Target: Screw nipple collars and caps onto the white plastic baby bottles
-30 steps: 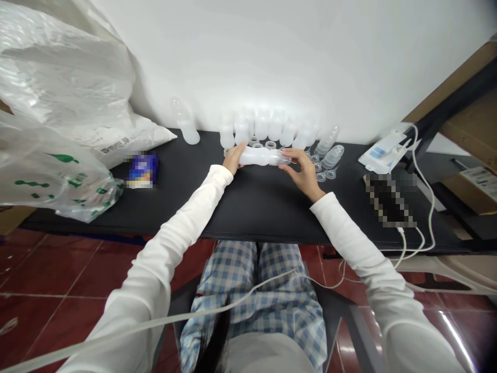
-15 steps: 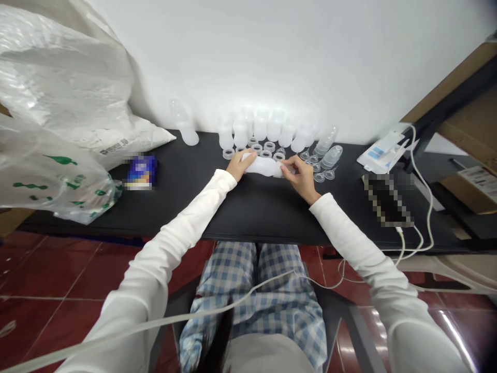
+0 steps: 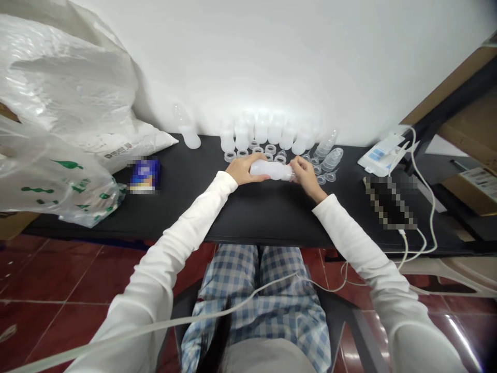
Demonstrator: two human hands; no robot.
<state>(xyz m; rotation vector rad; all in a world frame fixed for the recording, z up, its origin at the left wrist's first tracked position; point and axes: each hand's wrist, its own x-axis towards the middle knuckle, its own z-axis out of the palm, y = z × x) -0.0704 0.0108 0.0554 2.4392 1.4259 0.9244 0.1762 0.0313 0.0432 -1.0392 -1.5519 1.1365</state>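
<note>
A translucent white plastic bottle (image 3: 272,170) lies sideways above the black table (image 3: 252,212), held between both hands. My left hand (image 3: 243,170) wraps round its base end. My right hand (image 3: 305,173) is closed on its neck end, where a clear cap or ring seems to sit, though I cannot make it out. Behind the hands a row of similar white bottles (image 3: 267,132) stands against the wall, with clear rings (image 3: 252,151) and clear teats (image 3: 324,173) lying in front of it.
Large plastic bags (image 3: 58,129) fill the table's left side, with a small blue pack (image 3: 143,173) beside them. A phone (image 3: 390,199) with white cables, and a white box (image 3: 382,151), lie at the right. A cardboard box (image 3: 471,124) stands far right.
The bottle has come down and toward me from in front of the row. My left hand has closed more fully round its base, and my right hand has tightened on the neck.
</note>
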